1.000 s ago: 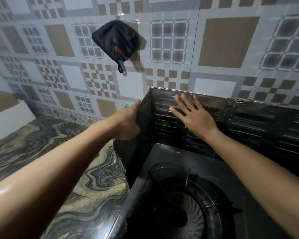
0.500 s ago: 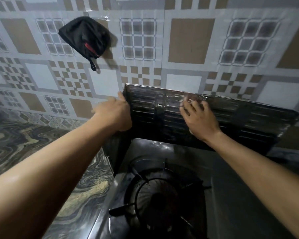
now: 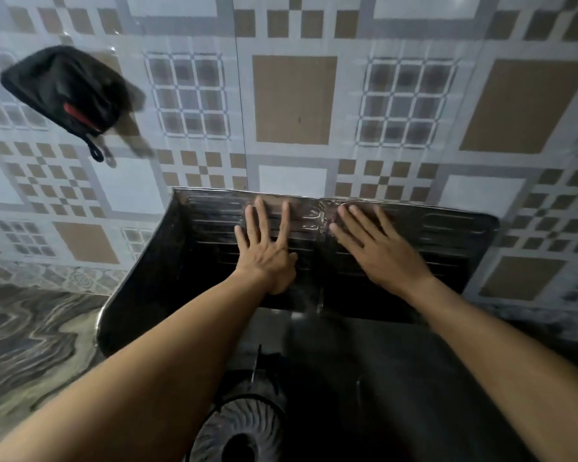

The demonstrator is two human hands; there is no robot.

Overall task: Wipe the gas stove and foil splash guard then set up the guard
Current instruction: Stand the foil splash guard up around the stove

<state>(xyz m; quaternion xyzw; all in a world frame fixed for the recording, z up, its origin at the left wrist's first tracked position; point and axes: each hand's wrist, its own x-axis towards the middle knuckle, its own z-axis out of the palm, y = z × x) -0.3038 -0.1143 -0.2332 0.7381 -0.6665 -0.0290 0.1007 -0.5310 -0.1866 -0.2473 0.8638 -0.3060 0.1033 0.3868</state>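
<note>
- The foil guard [image 3: 447, 235] stands upright along the back edge of the stove [image 3: 397, 378], against the tiled wall [image 3: 294, 101].
- The left hand [image 3: 267, 251] lies flat on it, fingers spread.
- The right hand [image 3: 381, 248] presses beside it, fingers spread.

Your desk [image 3: 30, 345] is a swirled marble-pattern top in grey and tan that runs back to the tiled wall [image 3: 294, 105], and on it sits the black gas stove [image 3: 397, 378], with the foil splash guard [image 3: 147, 288] standing around the stove's back and left side.
</note>
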